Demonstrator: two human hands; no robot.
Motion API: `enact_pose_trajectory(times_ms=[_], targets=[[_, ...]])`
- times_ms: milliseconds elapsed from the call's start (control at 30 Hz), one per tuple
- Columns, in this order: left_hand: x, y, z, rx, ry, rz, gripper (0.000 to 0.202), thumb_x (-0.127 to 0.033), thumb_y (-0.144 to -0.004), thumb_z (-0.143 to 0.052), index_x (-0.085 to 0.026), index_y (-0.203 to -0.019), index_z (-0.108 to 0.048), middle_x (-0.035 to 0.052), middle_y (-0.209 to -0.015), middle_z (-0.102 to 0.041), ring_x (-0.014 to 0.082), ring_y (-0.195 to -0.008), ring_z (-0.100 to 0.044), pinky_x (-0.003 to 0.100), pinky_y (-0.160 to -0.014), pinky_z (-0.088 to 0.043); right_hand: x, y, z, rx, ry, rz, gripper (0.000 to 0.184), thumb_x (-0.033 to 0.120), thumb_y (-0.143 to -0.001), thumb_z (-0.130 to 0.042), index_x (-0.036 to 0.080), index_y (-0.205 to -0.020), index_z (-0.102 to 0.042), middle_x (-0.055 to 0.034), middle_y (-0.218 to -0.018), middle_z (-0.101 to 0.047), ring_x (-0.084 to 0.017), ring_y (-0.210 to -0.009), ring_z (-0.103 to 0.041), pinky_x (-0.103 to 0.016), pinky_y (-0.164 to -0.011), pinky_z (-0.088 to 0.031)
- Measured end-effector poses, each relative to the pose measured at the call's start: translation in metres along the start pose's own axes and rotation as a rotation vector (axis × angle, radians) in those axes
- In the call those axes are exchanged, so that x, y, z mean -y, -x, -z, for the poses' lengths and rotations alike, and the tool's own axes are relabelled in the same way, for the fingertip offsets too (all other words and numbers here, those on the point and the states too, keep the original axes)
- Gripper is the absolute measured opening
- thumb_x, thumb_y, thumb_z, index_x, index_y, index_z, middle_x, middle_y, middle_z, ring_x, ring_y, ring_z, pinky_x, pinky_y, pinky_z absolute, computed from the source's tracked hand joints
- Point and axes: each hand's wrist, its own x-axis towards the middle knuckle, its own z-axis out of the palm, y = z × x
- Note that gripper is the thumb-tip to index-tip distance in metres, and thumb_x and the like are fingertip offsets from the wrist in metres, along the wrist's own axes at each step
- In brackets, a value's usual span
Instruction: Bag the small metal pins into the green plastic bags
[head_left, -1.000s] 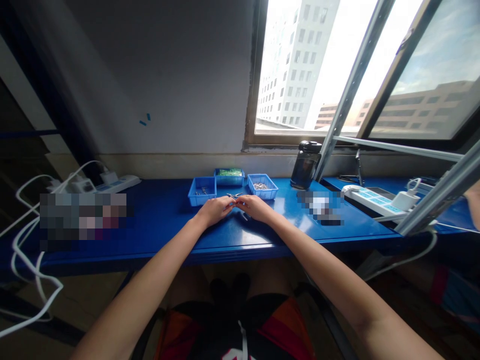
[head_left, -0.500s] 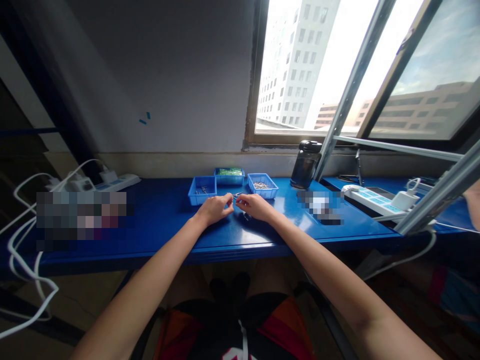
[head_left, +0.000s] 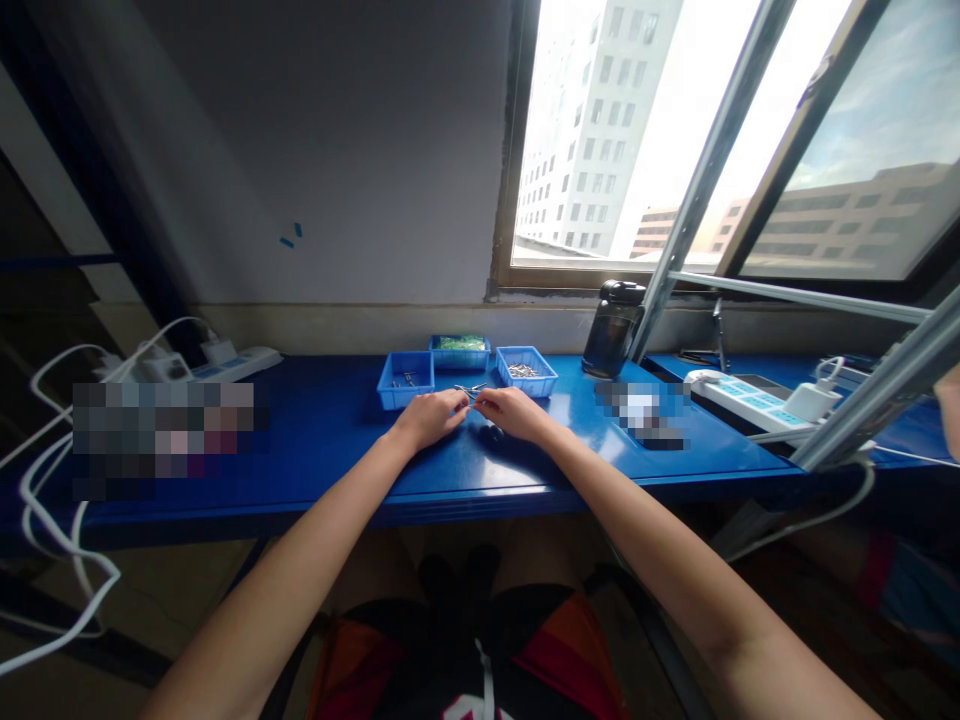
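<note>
My left hand point(head_left: 432, 418) and my right hand point(head_left: 513, 412) meet fingertip to fingertip just above the blue table point(head_left: 315, 440). Both are closed in a pinch. Thin, shiny metal pieces point(head_left: 471, 388) stick out past the fingertips; their exact kind is too small to make out, and the fingers hide part of them. Below the right fingers, a small dark round object point(head_left: 495, 433) lies on the table. Behind the left hand stands a blue bin point(head_left: 405, 402) with a few small metal parts. Another blue bin point(head_left: 538, 386), behind the right hand, holds many small metal pieces.
A third blue bin point(head_left: 460, 359) with green contents sits farther back. To the right stand a black bottle point(head_left: 611, 330), a metal frame post point(head_left: 679, 200) and a white power strip point(head_left: 750, 400). White cables point(head_left: 71, 540) hang at the left. Part of another person shows at the right edge.
The fingertips have drawn slightly closer together, and the metal pieces between them now show more clearly, at a changed angle. The bins stay where they were.
</note>
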Motion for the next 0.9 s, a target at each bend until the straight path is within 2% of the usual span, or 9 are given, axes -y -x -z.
enact_pose_trajectory(times_ms=[167, 533, 667, 900], targets=[[0.0009, 0.0003, -0.0009, -0.003, -0.028, 0.041, 0.025, -0.034, -0.086, -0.039, -0.021, -0.097, -0.058, 0.0041, -0.089, -0.065, 0.0200, -0.078, -0.062, 0.027, -0.067, -0.045, -0.0028, 0.0008, 0.0018, -0.023, 0.010, -0.014, 0.018, 0.028, -0.084, -0.050, 0.016, -0.082, -0.063, 0.0000, -0.062, -0.057, -0.006, -0.052, -0.042, -0.018, -0.052, -0.029], [0.0006, -0.0003, 0.0003, 0.004, -0.029, 0.027, 0.026, -0.034, -0.086, -0.039, -0.021, -0.097, -0.058, 0.0041, -0.089, -0.066, 0.0199, -0.077, -0.063, 0.026, -0.065, -0.044, -0.0040, 0.0008, 0.0004, -0.033, 0.006, -0.018, 0.020, 0.029, -0.084, -0.048, 0.016, -0.085, -0.062, 0.0000, -0.061, -0.058, -0.007, -0.052, -0.043, -0.018, -0.053, -0.030], [0.0021, -0.0002, -0.0013, -0.019, -0.021, 0.004, 0.024, -0.032, -0.086, -0.039, -0.020, -0.094, -0.058, 0.0042, -0.090, -0.066, 0.0191, -0.076, -0.063, 0.026, -0.065, -0.044, -0.0024, 0.0010, 0.0011, 0.014, -0.003, -0.043, 0.016, 0.026, -0.083, -0.050, 0.016, -0.082, -0.063, -0.0003, -0.063, -0.059, -0.007, -0.053, -0.045, -0.018, -0.053, -0.031], [0.0010, -0.0001, -0.0004, -0.057, 0.034, -0.086, 0.026, -0.032, -0.087, -0.039, -0.020, -0.101, -0.057, 0.0025, -0.088, -0.065, 0.0166, -0.074, -0.062, 0.024, -0.063, -0.044, 0.0023, 0.0016, 0.0004, 0.098, -0.023, -0.046, 0.014, 0.021, -0.082, -0.051, 0.016, -0.083, -0.064, -0.0018, -0.067, -0.061, -0.008, -0.058, -0.049, -0.018, -0.056, -0.032]])
